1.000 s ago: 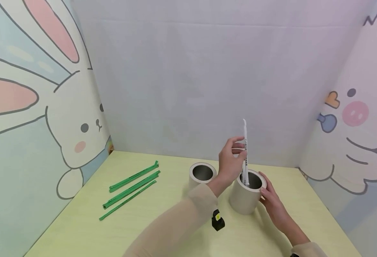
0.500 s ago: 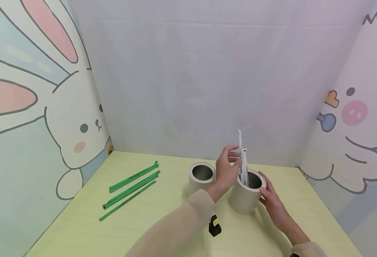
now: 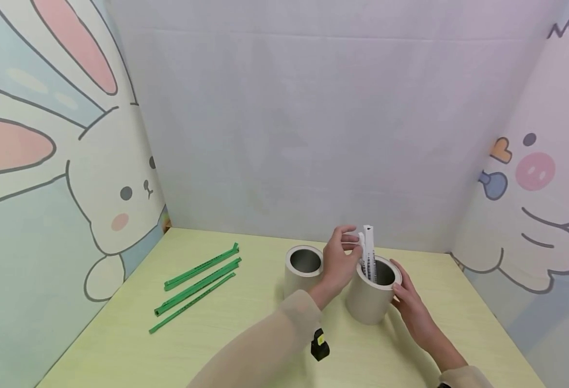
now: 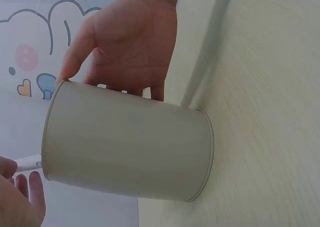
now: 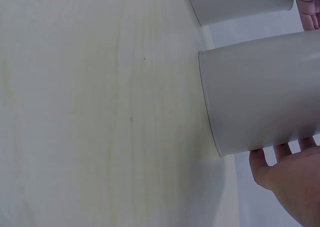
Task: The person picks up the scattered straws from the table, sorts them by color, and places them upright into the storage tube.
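Several white paper-wrapped drinking straws (image 3: 369,250) stand in the right-hand beige cylindrical cup (image 3: 366,307), leaning on the left side of its dark opening. With thumb and fingertips my left hand (image 3: 339,261) pinches one white straw (image 3: 362,243) near its top, just above the cup's rim. My right hand (image 3: 414,312) grips the same cup from the right, thumb at the rim. In the left wrist view, the right hand (image 4: 132,42) lies along the cup's wall (image 4: 125,139). Its fingers (image 5: 258,162) curl under that wall in the right wrist view. The straws' lower ends are hidden inside.
A second beige cup (image 3: 295,283) stands just left of the first, partly behind the left hand. Several green-wrapped straws (image 3: 202,268) lie slantwise on the left of the pale yellow table (image 3: 119,350). A grey backdrop (image 3: 284,134) rises behind.
My left hand has moved down and slightly left, lowering the white straw deeper into the cup beside the other white straws. The right hand and cup have stayed in place.
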Tool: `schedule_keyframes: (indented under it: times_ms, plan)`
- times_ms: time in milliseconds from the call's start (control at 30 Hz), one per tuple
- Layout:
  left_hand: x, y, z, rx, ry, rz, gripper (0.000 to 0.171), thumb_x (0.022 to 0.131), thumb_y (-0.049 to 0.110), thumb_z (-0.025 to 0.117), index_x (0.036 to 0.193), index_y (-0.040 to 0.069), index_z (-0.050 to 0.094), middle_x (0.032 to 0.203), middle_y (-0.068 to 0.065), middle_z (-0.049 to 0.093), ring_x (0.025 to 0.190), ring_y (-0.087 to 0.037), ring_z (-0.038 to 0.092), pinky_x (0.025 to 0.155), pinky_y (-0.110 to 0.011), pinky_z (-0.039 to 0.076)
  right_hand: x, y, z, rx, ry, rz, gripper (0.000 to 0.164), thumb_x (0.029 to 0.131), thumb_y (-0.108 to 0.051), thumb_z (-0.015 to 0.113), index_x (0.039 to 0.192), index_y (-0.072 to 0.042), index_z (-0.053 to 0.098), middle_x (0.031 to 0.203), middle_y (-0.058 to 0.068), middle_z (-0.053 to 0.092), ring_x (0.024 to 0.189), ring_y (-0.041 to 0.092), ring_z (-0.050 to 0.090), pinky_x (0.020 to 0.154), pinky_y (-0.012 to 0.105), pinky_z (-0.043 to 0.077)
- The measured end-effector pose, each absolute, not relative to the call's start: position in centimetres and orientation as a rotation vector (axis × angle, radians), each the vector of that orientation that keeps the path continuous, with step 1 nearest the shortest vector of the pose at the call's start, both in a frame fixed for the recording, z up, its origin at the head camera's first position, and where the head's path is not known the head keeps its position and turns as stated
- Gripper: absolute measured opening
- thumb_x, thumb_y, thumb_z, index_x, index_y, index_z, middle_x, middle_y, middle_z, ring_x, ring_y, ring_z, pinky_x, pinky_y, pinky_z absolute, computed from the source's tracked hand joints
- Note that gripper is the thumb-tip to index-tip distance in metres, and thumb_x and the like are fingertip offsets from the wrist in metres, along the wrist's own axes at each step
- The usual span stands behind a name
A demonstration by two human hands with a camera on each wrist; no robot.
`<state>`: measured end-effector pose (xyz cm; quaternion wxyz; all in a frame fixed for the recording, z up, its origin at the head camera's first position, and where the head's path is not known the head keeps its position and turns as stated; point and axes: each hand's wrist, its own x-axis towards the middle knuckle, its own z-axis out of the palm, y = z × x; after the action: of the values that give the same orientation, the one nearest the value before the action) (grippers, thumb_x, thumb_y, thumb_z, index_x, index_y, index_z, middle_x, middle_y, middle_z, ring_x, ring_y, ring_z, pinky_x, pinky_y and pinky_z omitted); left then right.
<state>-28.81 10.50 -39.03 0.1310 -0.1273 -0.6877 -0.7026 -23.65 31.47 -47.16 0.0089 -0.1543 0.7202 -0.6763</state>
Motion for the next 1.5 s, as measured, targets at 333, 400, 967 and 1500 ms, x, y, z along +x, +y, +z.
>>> schedule_keyframes:
  times_ms: [333,400,967,1500]
  plan:
    - [-28.9,6.4,-37.5,-0.585,-2.148,-1.868,0.045,0.097,0.002,0.071,0.139,0.014,0.064,0.124,-0.008,0.073,0.108,-0.015,0.073,0.090,-0.025,0.059,-23.7,31.6,-46.7,-0.521,2.299,-2.063,0.060,0.115,-0.025,0.028,0.171,-0.017,0.008,0.162,-0.014,0.028,0.139,-0.010,0.038,0.104,0.017,0.041]
    - [-29.0,5.2,-37.1,-0.619,-2.175,-1.826,0.044,0.098,0.005,0.071,0.140,0.017,0.063,0.125,-0.008,0.073,0.109,-0.015,0.072,0.090,-0.026,0.059,-23.6,31.7,-46.4,-0.512,2.325,-2.039,0.060,0.116,-0.024,0.030,0.171,-0.015,0.009,0.163,-0.011,0.028,0.138,-0.010,0.039,0.104,0.017,0.042]
    - [-30.0,-7.2,-35.1,-0.637,-2.242,-1.605,0.042,0.101,0.013,0.073,0.141,0.011,0.062,0.124,-0.004,0.070,0.114,-0.021,0.069,0.095,-0.039,0.061,-22.7,30.6,-41.7,-0.457,2.910,-1.605,0.066,0.111,-0.023,0.054,0.169,-0.013,0.025,0.170,0.024,0.029,0.154,0.053,0.026,0.119,0.071,0.026]
    - [-30.0,-17.1,-35.8,-0.492,-2.300,-1.439,0.040,0.103,0.016,0.073,0.141,0.019,0.062,0.132,-0.003,0.068,0.117,-0.022,0.067,0.094,-0.030,0.059,-21.7,24.7,-37.6,-0.795,3.173,-1.536,0.058,0.103,-0.008,0.067,0.158,-0.010,0.048,0.153,0.016,0.053,0.141,0.041,0.048,0.118,0.034,0.039]
